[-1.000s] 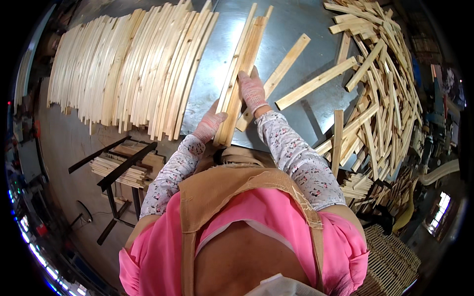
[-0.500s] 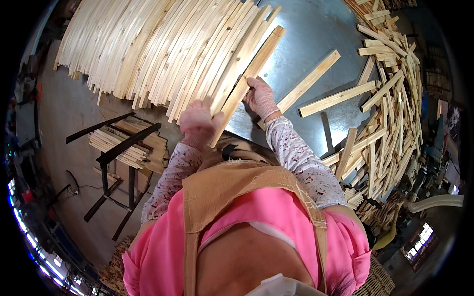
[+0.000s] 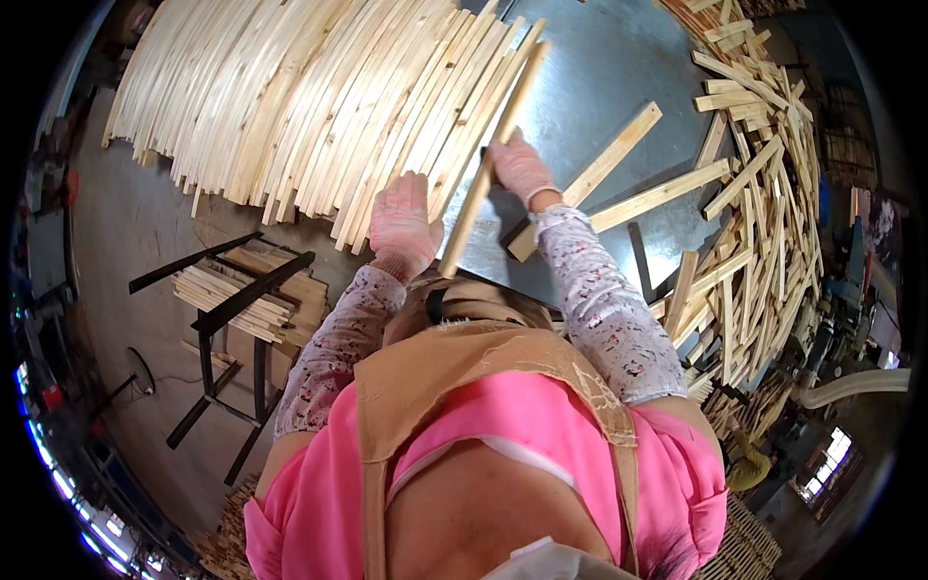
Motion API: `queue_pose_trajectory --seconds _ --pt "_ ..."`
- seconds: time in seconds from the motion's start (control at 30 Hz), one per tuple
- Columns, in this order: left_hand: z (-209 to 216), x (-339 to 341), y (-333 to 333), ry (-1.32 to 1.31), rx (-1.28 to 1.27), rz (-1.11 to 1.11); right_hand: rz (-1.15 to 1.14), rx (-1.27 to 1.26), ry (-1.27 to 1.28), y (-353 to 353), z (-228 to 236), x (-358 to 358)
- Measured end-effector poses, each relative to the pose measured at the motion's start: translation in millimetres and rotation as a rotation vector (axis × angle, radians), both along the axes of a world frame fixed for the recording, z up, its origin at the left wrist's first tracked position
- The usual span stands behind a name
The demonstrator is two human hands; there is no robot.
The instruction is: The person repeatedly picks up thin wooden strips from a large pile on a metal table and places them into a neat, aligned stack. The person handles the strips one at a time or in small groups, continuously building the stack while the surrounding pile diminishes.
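A narrow wooden strip (image 3: 474,205) slants beside the right edge of a long row of pale strips (image 3: 290,106), tilted so that a narrow side shows. My right hand (image 3: 522,169), in a pale pinkish glove, grips this strip near its middle. My left hand (image 3: 404,222), gloved alike, lies flat with fingers stretched out over the near ends of the row's last strips. Its thumb points toward the held strip's lower end, and whether they touch I cannot tell.
Two loose strips (image 3: 667,191) lie on the grey metal table (image 3: 590,87) to the right. Beyond them is a jumbled heap of strips (image 3: 764,232). At lower left a dark metal frame (image 3: 256,285) stands by stacked wood (image 3: 232,300).
My left hand has let go of the strip's near end and moved slightly left, flattening onto the row. The strip has turned toward its edge, still in my right hand.
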State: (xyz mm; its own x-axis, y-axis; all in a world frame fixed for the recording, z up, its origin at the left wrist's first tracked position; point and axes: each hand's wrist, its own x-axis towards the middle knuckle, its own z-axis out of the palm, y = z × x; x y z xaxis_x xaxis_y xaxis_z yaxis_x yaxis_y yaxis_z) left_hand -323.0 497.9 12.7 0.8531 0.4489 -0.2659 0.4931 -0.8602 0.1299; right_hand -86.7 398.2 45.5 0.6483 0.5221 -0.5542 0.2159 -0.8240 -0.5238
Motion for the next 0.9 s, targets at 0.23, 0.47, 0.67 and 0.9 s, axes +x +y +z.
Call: queue_pose_trajectory --seconds 0.23,0.47,0.67,0.9 --pt "45 24 -7 0.240 0.031 -0.131 0.003 -0.052 -0.512 -43 2 15" --pt "10 13 -9 0.001 -0.011 -0.136 -0.783 0.151 -0.572 -130 -90 40" --pt "22 24 -15 0.182 0.043 -0.058 -0.195 0.218 -0.290 -28 -18 -45" --pt "82 63 -43 0.344 -0.034 -0.072 -1.157 -0.271 -0.623 -265 -60 57"
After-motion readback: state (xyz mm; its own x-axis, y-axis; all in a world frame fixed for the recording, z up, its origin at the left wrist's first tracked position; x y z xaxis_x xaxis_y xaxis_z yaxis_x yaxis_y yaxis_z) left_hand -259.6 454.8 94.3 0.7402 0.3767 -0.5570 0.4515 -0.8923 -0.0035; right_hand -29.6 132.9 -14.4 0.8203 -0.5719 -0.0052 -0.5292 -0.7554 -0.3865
